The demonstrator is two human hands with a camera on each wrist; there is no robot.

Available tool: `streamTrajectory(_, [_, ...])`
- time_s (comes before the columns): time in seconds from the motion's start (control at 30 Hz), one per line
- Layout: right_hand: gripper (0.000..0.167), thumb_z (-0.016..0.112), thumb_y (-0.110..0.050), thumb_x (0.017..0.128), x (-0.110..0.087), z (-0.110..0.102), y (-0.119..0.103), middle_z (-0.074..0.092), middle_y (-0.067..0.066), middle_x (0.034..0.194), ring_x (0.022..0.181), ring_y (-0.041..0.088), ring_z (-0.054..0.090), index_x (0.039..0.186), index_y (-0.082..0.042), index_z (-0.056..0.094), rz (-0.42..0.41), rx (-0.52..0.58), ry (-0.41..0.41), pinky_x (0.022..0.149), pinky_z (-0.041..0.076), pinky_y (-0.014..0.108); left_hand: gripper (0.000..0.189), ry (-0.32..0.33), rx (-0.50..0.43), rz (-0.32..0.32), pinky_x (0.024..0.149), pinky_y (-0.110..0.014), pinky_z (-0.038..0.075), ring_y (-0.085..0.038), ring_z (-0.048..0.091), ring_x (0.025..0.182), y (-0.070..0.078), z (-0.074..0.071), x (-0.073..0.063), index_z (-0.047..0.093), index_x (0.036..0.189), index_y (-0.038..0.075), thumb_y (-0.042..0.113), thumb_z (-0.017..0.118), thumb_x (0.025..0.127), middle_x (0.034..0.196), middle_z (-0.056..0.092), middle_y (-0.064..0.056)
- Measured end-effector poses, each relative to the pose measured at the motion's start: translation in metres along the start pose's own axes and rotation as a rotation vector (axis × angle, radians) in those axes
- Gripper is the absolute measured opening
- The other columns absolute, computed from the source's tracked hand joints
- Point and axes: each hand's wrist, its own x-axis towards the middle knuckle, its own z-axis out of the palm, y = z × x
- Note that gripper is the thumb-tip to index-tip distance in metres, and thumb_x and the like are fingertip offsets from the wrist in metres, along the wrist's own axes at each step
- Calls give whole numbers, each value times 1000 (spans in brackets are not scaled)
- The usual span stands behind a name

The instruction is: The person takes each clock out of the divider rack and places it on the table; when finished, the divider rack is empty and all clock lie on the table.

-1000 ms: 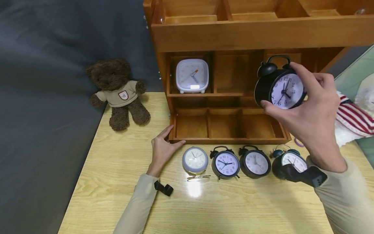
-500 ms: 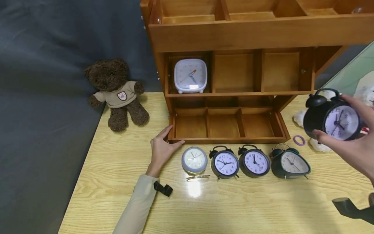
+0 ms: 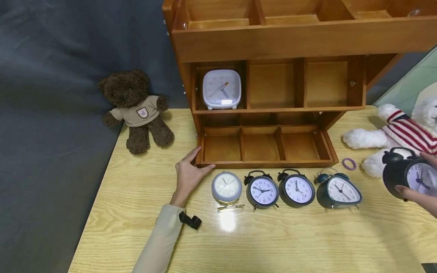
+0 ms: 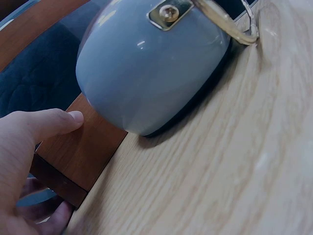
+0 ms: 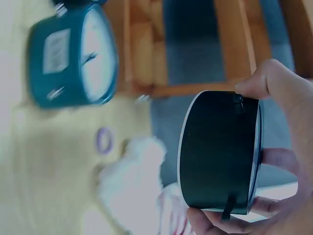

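Observation:
My left hand [image 3: 188, 173] grips the front left corner of the wooden shelf [image 3: 266, 165], thumb on its front board and fingers round its side. Close to that thumb stands a blue-grey round clock [image 4: 146, 68]. At the far right of the head view, my right hand [image 3: 423, 201] holds a black twin-bell alarm clock [image 3: 394, 176] by its rim. The right wrist view shows that clock's dark casing [image 5: 220, 147] between thumb and fingers. A white square clock [image 3: 222, 93] sits in the middle tier's left compartment.
Before the shelf stand two dark twin-bell clocks [image 3: 263, 192] and a teal rounded-triangle clock [image 3: 341, 193]. A purple ring [image 3: 349, 163] lies near a white plush toy [image 3: 365, 139] in a striped sweater. The brown teddy bear [image 3: 140, 113] sits at left.
My right hand has carried the black alarm clock away from the front of the shelf, rightward and down to the right edge of view. The left hand stays on the shelf corner.

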Motion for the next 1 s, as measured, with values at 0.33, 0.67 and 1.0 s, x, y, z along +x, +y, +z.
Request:
streamTrajectory(0.33, [97, 89, -1, 49, -65, 7, -88, 61, 3, 103, 88, 0, 42, 139, -18, 55, -56, -130, -17, 59, 24, 5, 72, -8, -7, 5, 47, -18, 43, -8, 46, 43, -1, 1, 1, 64, 129, 13, 36, 90, 65, 130, 63, -12])
streamTrajectory(0.67, [93, 87, -27, 64, -78, 11, -133, 38, 50, 107, 94, 58, 39, 138, 6, 43, 47, -389, -324, 56, 37, 48, 72, 4, 5, 33, 43, -18, 39, -5, 39, 38, 1, 0, 1, 64, 128, 10, 35, 90, 65, 128, 64, -14])
streamTrajectory(1.0, [94, 86, -33, 65, -79, 18, -136, 43, 50, 104, 89, 57, 45, 137, 8, 43, 19, -400, -419, 57, 35, 46, 72, 0, 12, 31, 43, -18, 39, -5, 39, 37, 0, 1, 1, 64, 128, 11, 36, 90, 65, 129, 64, -14])
